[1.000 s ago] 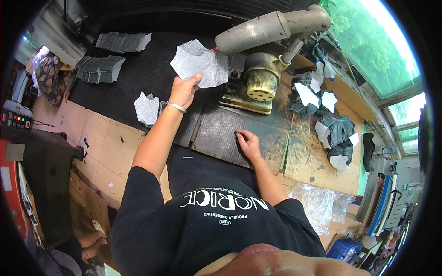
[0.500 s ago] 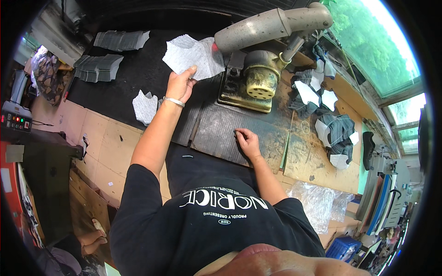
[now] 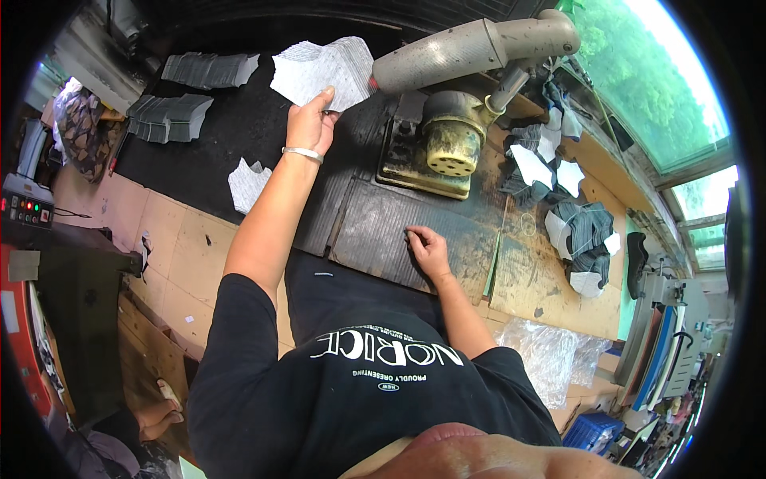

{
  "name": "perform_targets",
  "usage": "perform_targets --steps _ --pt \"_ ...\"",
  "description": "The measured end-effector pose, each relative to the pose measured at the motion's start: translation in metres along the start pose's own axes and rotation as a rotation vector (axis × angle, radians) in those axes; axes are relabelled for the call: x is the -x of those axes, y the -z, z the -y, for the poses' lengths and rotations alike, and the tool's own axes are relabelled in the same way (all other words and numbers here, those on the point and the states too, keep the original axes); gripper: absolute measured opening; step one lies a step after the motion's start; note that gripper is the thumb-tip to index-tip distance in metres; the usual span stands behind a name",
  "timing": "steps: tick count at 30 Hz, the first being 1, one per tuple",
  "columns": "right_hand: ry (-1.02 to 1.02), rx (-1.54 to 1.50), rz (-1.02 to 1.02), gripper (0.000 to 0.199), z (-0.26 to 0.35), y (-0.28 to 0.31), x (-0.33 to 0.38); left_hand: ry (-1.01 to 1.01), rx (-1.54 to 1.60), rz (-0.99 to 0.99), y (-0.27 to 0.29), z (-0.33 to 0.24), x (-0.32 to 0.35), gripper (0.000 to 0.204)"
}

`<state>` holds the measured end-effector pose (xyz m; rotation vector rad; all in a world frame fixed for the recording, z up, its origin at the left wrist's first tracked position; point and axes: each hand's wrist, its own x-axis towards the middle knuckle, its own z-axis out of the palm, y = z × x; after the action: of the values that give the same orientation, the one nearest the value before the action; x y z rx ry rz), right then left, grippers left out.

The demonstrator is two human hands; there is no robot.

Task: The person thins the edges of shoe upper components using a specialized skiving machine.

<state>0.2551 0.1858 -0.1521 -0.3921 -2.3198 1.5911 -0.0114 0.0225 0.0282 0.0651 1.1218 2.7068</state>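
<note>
My left hand grips a fanned stack of pale grey cut fabric pieces by its near edge, thumb on top. The stack is raised over the black table, its right corner close to the tip of a thick grey metal cylinder. My right hand rests on the dark ribbed board at the table's near edge, fingers curled together. A small dark bit shows at its fingertips, too small to name. Another pale fabric piece lies on the table beside my left forearm.
Two stacks of dark grey pieces, one behind the other, lie far left. A stained yellow metal fixture stands on a base at centre. Tied bundles of cut pieces lie on the right, near the window. Clear plastic film hangs lower right.
My left hand has moved the pale stack a little farther away and to the left, turning it so the pieces fan differently. The right hand has barely shifted.
</note>
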Motion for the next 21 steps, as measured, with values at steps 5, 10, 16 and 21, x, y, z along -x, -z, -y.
perform_targets --steps 5,10,16,21 --pt "0.016 0.001 -0.002 0.015 0.004 0.000 0.000 -0.015 0.074 -0.027 -0.001 0.000 -0.009 0.031" --pt "0.003 -0.021 0.003 0.015 0.001 0.000 -0.001 -0.017 0.098 -0.026 0.001 0.001 -0.003 0.031" --pt "0.024 -0.023 -0.006 0.015 -0.002 -0.002 -0.001 0.046 0.072 0.033 0.022 0.010 0.005 0.026" --pt "0.025 0.007 -0.008 0.015 0.005 -0.001 0.000 0.061 0.032 0.091 0.036 0.012 0.015 0.026"
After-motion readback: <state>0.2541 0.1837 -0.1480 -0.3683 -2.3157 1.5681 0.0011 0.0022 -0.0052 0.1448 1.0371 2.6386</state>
